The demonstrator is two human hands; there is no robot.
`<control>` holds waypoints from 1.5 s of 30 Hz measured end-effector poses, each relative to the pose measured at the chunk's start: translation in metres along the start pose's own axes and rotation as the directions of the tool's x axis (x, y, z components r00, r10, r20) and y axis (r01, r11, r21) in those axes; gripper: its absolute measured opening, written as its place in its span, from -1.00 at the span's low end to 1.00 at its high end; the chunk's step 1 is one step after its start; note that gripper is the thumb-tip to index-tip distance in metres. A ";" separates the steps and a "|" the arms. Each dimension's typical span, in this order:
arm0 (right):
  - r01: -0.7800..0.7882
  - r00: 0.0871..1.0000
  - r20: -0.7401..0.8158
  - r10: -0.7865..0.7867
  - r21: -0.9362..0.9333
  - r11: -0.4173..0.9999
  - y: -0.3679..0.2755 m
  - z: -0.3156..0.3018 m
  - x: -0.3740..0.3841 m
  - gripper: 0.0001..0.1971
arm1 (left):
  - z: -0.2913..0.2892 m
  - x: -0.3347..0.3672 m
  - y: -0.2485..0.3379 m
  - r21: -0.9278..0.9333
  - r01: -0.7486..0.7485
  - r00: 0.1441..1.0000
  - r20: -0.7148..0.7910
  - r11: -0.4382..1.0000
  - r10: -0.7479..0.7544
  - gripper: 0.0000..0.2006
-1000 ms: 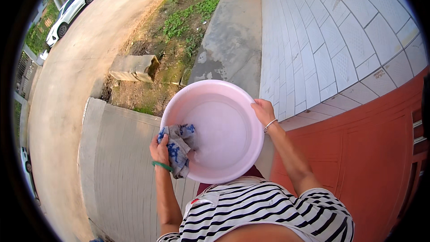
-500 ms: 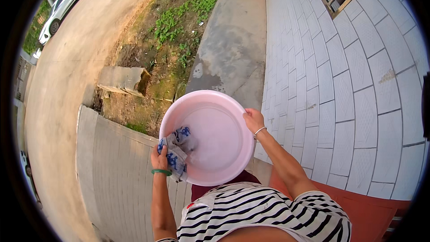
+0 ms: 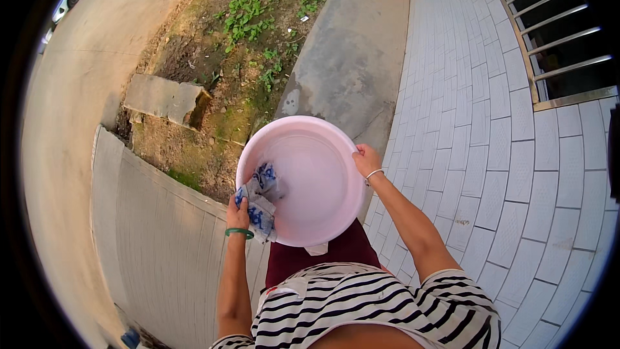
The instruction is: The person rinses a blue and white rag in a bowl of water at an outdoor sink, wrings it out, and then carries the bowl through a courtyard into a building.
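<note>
A pink plastic basin (image 3: pixel 352 210) with cloudy water in it is held level in front of my waist. My left hand (image 3: pixel 237 212) grips its left rim, pinching a grey cloth with blue patterns (image 3: pixel 261 210) against the edge. Part of that cloth droops over the inner wall into the water, and part hangs outside. At the basin's right side, my right hand (image 3: pixel 365 160) is closed round the rim, with the fingers partly hidden beneath it.
A tiled wall (image 3: pixel 478 181) with a barred window (image 3: pixel 562 32) runs along the right. Ahead stretches a concrete path (image 3: pixel 349 52) with wet patches. To the left lie a soil bed with green plants (image 3: pixel 252 19), a concrete block (image 3: pixel 165 100), a ribbed concrete ramp (image 3: pixel 161 232) and a dirt road (image 3: pixel 84 90).
My view has shifted forward along the path and turned, so more of the barred window shows and less of the white car. Both hands keep their hold on the basin and cloth.
</note>
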State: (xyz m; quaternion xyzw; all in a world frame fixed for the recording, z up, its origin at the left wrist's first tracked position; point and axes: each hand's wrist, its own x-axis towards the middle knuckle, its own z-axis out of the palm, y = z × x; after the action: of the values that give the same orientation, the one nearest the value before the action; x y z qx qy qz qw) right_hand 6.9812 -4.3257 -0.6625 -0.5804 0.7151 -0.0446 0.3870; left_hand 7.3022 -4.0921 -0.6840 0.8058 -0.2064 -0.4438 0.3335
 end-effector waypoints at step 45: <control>-0.115 0.853 0.492 0.174 -0.148 0.982 0.153 0.352 0.275 -0.60 | 0.207 0.248 -0.276 0.394 0.748 0.664 -0.420 0.534 -0.619 -0.59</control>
State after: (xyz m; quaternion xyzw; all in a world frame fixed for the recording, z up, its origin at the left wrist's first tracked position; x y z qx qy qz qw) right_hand 7.0651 -4.3783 -1.1239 -0.5374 0.6324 0.1780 0.5287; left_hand 7.2647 -4.1301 -1.1057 0.9252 0.0523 -0.3657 -0.0863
